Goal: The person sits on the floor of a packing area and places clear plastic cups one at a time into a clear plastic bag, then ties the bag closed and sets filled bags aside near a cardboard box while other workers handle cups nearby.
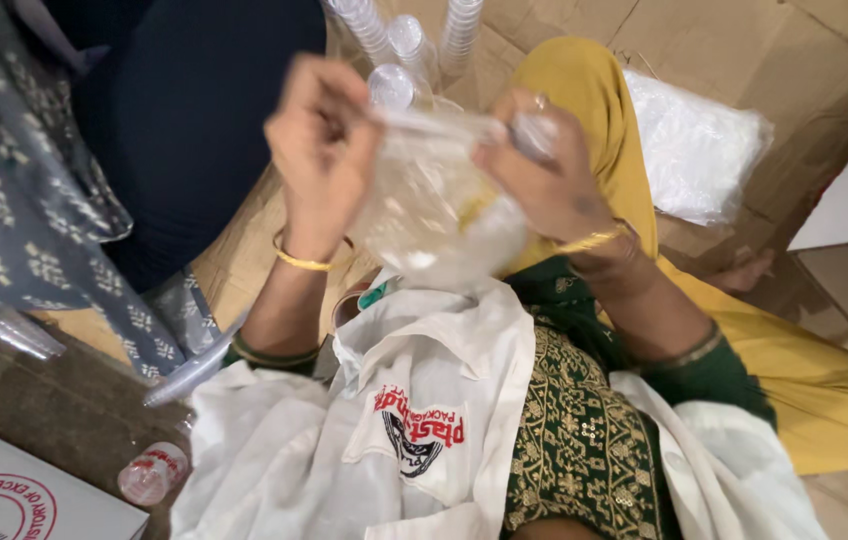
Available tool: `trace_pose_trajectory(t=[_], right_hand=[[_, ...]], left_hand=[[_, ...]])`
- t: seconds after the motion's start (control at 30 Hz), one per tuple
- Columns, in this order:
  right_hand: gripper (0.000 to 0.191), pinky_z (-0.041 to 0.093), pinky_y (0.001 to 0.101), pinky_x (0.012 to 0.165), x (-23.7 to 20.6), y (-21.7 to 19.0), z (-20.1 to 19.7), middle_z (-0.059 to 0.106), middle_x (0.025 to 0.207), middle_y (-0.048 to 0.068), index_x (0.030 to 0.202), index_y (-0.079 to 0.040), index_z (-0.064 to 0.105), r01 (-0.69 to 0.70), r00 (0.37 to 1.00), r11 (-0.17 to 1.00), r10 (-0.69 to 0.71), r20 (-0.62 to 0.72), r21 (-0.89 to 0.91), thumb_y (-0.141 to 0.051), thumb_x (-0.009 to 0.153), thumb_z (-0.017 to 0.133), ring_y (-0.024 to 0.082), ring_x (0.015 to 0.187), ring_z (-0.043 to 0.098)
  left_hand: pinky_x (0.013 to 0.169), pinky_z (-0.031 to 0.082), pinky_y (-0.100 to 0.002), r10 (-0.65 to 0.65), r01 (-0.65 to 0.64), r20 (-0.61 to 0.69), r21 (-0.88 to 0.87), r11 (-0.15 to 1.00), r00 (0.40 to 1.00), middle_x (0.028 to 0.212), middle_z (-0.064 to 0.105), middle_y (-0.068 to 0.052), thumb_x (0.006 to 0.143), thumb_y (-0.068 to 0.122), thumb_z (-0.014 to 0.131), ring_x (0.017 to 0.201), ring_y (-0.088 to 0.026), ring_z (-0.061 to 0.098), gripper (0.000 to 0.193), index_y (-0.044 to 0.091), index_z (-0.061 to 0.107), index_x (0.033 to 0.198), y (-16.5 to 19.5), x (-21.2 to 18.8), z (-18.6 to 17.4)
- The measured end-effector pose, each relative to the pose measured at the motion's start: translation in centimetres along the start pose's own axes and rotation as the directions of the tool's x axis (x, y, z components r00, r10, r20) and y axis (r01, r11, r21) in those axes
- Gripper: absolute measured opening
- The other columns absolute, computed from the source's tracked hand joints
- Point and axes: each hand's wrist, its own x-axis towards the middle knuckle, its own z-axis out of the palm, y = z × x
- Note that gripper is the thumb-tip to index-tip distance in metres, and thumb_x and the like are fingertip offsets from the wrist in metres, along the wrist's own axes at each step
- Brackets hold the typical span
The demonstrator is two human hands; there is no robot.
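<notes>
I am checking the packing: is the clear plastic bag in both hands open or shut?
Cannot tell: the clear plastic bag is blurred between left hand and right hand.

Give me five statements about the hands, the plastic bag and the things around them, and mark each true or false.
1. Both hands grip the clear plastic bag at its top edge. True: the left hand and the right hand pinch it on either side.
2. The bag is opaque black. False: it is see-through.
3. Stacks of clear plastic cups lie beyond the hands on cardboard. True.
4. The wrists are bare. False: a gold bangle sits on the left wrist, and another on the right.
5. The white plastic packet rests in the person's lap. False: it lies on the cardboard, beyond the yellow cloth.
</notes>
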Motion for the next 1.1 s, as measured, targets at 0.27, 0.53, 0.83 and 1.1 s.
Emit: trace_pose_trajectory(t=[0.27, 0.53, 0.83, 1.1], right_hand=[[0.022, 0.046, 0.0369, 0.056, 9.2, 12.0, 1.1, 0.064, 0.076, 0.013, 0.093, 0.001, 0.060, -0.111, 0.989, 0.941, 0.073, -0.130, -0.320, -0.016, 0.094, 0.072, 0.024, 0.065, 0.062], [0.030, 0.054, 0.0500, 0.082, 6.6, 16.5, 0.1, 0.070, 0.095, 0.028, 0.099, 0.001, 0.072, -0.074, 0.997, 0.596, 0.067, -0.042, -0.799, -0.028, 0.098, 0.065, 0.043, 0.091, 0.069], [0.037, 0.054, 0.0496, 0.083, 4.3, 12.2, 0.9, 0.067, 0.103, 0.026, 0.115, -0.001, 0.066, 0.205, 0.967, 0.786, -0.256, -0.005, -0.583, -0.012, 0.080, 0.064, 0.046, 0.095, 0.064], [0.024, 0.046, 0.0336, 0.065, -1.7, 10.5, -0.2, 0.053, 0.074, 0.009, 0.090, -0.002, 0.058, -0.131, 0.980, 0.922, 0.065, -0.188, -0.365, -0.020, 0.098, 0.071, 0.020, 0.069, 0.052]], left_hand=[[0.065, 0.042, -0.033, -0.500, 0.516, 0.127, -0.256, 0.818, 0.856, 0.087, 0.060, -0.004, 0.098, 0.006, 0.057, 0.074, -0.016, 0.053, 0.017, 0.000, 0.065, 0.112, -13.3, 2.9, 4.8], [0.095, 0.054, -0.032, -0.337, 0.349, 0.136, -0.592, 0.727, 0.932, 0.121, 0.063, 0.002, 0.082, 0.005, 0.055, 0.111, -0.013, 0.064, 0.056, 0.020, 0.045, 0.136, -21.9, -5.2, 7.6], [0.095, 0.054, -0.045, 0.103, -0.133, 0.336, 0.067, 0.989, 0.936, 0.113, 0.074, -0.016, 0.096, 0.020, 0.070, 0.108, -0.035, 0.070, 0.024, 0.005, 0.071, 0.114, -25.4, -4.4, 11.1], [0.094, 0.052, -0.043, 0.225, -0.354, 0.463, 0.214, 0.910, 0.858, 0.110, 0.070, -0.010, 0.084, 0.022, 0.068, 0.109, -0.029, 0.065, 0.022, 0.012, 0.073, 0.103, -19.0, -3.8, 8.8]])
